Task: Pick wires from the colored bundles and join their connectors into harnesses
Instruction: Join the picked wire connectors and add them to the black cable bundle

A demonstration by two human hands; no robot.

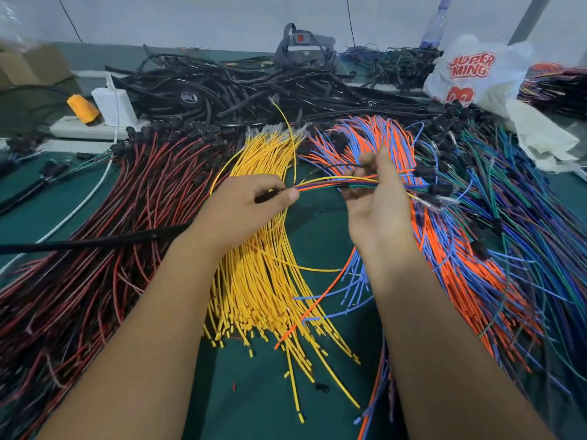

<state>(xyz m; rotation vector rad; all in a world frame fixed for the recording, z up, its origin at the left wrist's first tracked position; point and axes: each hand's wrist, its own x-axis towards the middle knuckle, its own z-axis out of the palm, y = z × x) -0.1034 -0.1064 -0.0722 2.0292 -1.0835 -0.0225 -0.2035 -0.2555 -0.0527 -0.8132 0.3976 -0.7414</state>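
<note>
Between my two hands runs a small mixed bunch of wires (324, 182), yellow, orange, blue, green and black. My left hand (244, 208) pinches one end of it between thumb and fingers. My right hand (374, 198) grips the other end, palm toward me, with black connectors at its fingertips. One yellow wire loops up from the bunch. Under my hands lie the bundles: red-and-black wires (104, 236) at the left, yellow wires (263, 268) in the middle, orange-and-blue wires (444, 249) to the right, and green, blue and purple wires (533, 223) at the far right.
A heap of black sleeved cables (241, 87) fills the back of the green table (260, 404). A white power strip (79, 128) with a white adapter and orange plug sits back left. A printed white plastic bag (476, 74) stands back right. A black cable tie (95, 241) lies at the left.
</note>
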